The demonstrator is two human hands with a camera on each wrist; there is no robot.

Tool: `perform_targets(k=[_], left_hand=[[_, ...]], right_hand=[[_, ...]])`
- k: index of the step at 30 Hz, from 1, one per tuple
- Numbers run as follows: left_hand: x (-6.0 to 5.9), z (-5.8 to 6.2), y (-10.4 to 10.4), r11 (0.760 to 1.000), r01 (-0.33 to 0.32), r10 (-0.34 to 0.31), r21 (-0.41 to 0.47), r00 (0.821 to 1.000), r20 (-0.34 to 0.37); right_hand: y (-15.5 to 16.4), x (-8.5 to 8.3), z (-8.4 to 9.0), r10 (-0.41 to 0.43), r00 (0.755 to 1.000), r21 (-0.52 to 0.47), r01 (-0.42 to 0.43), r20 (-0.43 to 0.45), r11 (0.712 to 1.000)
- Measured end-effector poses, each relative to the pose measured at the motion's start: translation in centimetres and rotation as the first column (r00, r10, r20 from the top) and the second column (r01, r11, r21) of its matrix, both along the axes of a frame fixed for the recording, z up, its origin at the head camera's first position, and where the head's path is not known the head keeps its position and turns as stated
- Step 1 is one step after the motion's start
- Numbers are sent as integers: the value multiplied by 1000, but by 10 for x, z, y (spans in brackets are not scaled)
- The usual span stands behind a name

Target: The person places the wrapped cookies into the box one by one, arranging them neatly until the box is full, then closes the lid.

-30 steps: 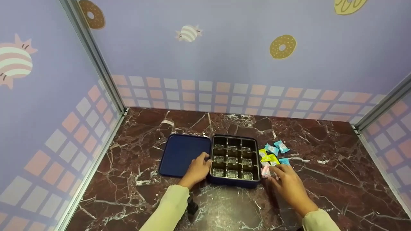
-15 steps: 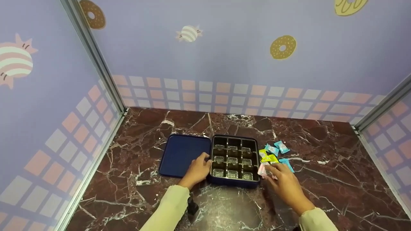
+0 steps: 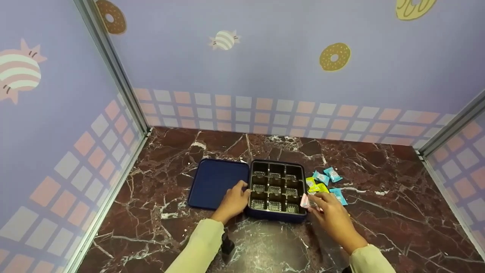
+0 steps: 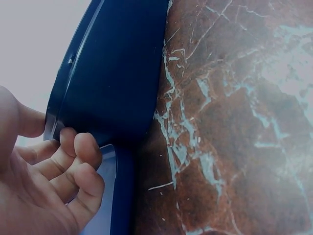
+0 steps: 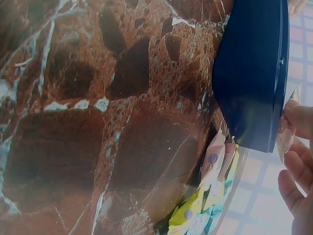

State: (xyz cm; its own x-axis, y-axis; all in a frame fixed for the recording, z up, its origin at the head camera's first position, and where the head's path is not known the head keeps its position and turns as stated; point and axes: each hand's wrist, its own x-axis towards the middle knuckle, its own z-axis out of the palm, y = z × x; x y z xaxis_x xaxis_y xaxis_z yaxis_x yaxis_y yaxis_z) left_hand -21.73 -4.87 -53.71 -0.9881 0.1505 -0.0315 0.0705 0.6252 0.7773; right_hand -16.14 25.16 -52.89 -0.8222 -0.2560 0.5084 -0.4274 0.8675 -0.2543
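Observation:
My left hand (image 3: 234, 199) is at the left side of a dark blue box (image 3: 276, 217). In the left wrist view its thumb and index finger pinch the box's rim (image 4: 52, 128), the other fingers curled. A black insert (image 3: 274, 182) divides the box into several compartments, with nothing seen in them. My right hand (image 3: 333, 214) pinches a pink-wrapped candy (image 3: 304, 201) between thumb and fingers, just off the box's front right side. The right wrist view shows this candy (image 5: 284, 137) raised beside the rim.
Yellow-wrapped candies (image 3: 311, 184) and blue-wrapped candies (image 3: 332, 174) lie right of the box. Another pink candy (image 5: 213, 159) shows in the right wrist view. The blue lid (image 3: 212, 182) lies flat at left. Patterned walls (image 3: 242, 68) enclose the marbled tabletop (image 3: 170, 235).
My right hand has lifted the pink candy from the pile and moved left with it to the box's edge. The left hand stays where it was.

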Motion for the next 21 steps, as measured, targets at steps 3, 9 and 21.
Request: perform_targets(k=[3, 9, 21], left_hand=[[0, 0, 0, 1000, 1, -1, -1, 1000, -1], [0, 0, 0, 1000, -1, 1, 2, 1000, 0], [0, 1, -1, 1000, 4, -4, 4, 998, 56]], right_hand=[[-1, 0, 0, 11, 1000, -2, -11, -8, 1000], [-5, -1, 1, 32, 999, 6, -32, -6, 999], [-11, -2, 2, 44, 999, 7, -44, 24, 999]])
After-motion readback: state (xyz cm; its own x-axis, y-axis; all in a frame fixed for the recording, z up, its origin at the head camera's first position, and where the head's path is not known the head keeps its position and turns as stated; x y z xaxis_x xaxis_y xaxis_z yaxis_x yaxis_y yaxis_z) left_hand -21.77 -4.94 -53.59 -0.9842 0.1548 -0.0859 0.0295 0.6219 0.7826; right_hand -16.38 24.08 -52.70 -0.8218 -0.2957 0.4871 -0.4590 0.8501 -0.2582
